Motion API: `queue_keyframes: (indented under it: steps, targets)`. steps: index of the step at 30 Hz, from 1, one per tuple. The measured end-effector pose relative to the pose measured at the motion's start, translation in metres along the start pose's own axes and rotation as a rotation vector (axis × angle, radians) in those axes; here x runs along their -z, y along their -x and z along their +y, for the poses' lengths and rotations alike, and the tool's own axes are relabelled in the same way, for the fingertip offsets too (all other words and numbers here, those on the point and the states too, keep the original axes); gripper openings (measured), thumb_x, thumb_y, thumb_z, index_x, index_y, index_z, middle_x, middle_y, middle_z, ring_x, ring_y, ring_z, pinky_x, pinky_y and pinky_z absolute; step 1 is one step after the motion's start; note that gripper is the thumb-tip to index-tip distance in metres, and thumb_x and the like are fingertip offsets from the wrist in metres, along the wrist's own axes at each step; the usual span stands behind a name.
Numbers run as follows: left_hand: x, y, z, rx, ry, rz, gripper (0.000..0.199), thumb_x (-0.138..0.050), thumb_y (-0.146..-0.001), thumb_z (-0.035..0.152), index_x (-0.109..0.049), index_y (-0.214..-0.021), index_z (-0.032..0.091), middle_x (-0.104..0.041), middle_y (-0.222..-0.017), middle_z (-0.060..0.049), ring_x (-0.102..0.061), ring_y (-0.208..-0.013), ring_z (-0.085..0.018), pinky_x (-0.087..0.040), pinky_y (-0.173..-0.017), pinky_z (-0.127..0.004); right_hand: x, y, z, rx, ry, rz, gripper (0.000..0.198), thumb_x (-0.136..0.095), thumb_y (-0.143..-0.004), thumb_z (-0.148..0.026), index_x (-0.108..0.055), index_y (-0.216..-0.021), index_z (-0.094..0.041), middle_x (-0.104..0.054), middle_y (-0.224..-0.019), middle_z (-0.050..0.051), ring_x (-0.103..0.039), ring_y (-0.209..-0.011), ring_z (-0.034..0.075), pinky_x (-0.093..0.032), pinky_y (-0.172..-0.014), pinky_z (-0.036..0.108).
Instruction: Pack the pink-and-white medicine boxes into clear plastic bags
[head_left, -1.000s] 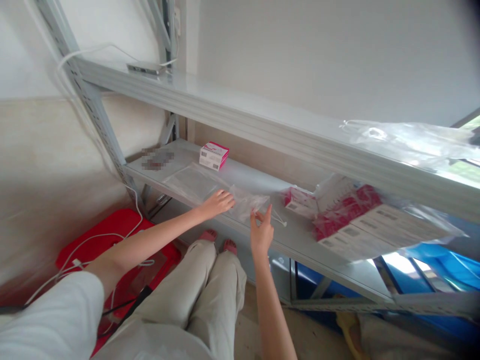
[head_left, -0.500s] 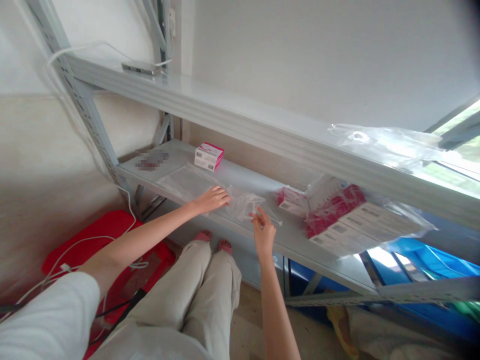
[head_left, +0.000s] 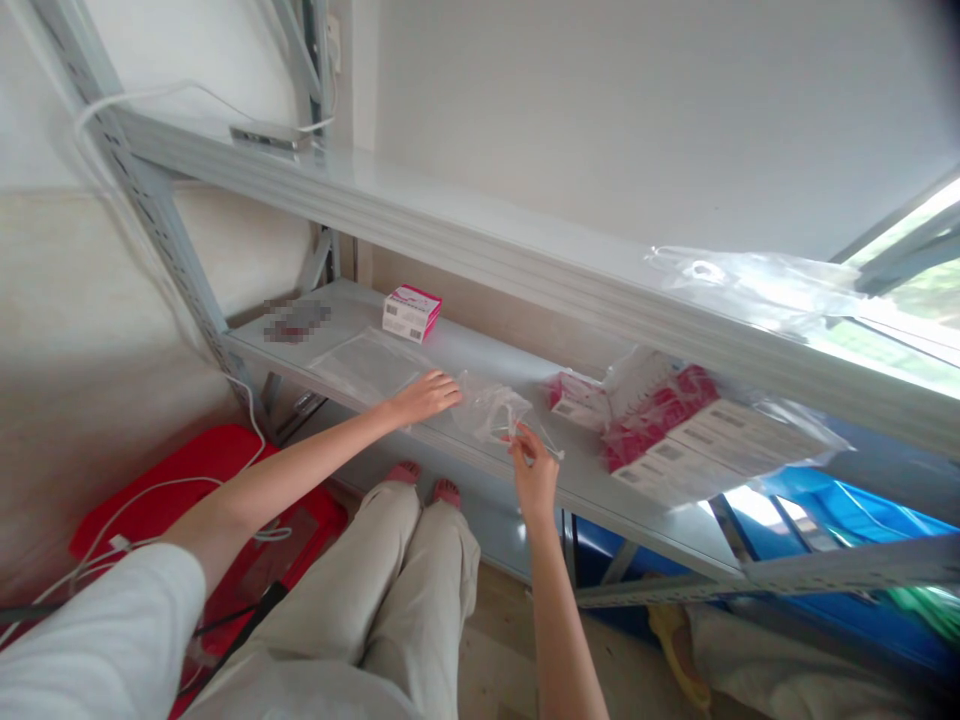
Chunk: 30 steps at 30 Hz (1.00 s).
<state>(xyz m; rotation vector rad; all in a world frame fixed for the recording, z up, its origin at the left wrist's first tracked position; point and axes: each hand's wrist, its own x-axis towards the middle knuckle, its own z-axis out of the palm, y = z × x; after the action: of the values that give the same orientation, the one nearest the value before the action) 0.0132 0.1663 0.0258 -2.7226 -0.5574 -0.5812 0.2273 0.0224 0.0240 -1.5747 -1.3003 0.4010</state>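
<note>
My left hand (head_left: 426,394) lies on the middle shelf (head_left: 480,352), fingers pressing the left end of a small clear plastic bag (head_left: 489,410). My right hand (head_left: 534,470) pinches the bag's right edge at the shelf's front lip. A flat clear bag (head_left: 367,357) lies just left of my left hand. Behind it stands a pink and white box (head_left: 409,311). To the right, another pink and white box (head_left: 576,397) sits beside a large clear bag holding several pink and white boxes (head_left: 705,435).
A grey metal rack has an upper shelf (head_left: 450,215) carrying an empty clear bag (head_left: 757,285) and a flat device (head_left: 259,137) with a white cable. Below are a red lid (head_left: 187,490) on the floor, blue bins (head_left: 840,510) and my legs.
My right hand has closed from open fingers to a pinch on the bag's edge and shifted slightly right. The left hand has stayed on the bag.
</note>
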Motion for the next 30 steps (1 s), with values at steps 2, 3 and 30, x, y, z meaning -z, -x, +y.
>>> queue_keyframes:
  steps: [2,3,30]
  targets:
    - [-0.002,-0.001,0.000,0.027,0.015,0.023,0.026,-0.055,-0.092,0.025,-0.058,-0.116,0.016,-0.063,-0.108,-0.010,-0.055,-0.103,-0.022,-0.034,-0.092,-0.035,0.003,0.000,0.003,-0.013,-0.010,-0.012,0.042,-0.050,-0.081,-0.038,-0.063,-0.115,-0.016,-0.074,-0.088,0.009,-0.068,-0.078,0.022,-0.048,-0.083,0.038]
    - [-0.003,-0.002,0.001,0.036,0.019,0.035,0.034,-0.058,-0.090,0.029,-0.055,-0.121,0.016,-0.062,-0.113,-0.011,-0.054,-0.106,-0.023,-0.034,-0.093,-0.036,0.004,0.000,0.004,-0.017,-0.013,-0.021,0.043,-0.050,-0.082,-0.038,-0.063,-0.115,-0.016,-0.074,-0.088,0.009,-0.068,-0.078,0.022,-0.047,-0.083,0.038]
    - [-0.015,0.005,-0.008,-0.023,-0.112,0.169,0.014,-0.049,-0.092,0.018,-0.063,-0.089,0.016,-0.066,-0.093,-0.005,-0.055,-0.093,-0.018,-0.036,-0.089,-0.033,0.036,0.003,0.049,-0.045,-0.020,0.085,0.047,-0.050,-0.081,-0.046,-0.066,-0.111,-0.014,-0.070,-0.074,0.006,-0.063,-0.065,0.018,-0.048,-0.073,0.033]
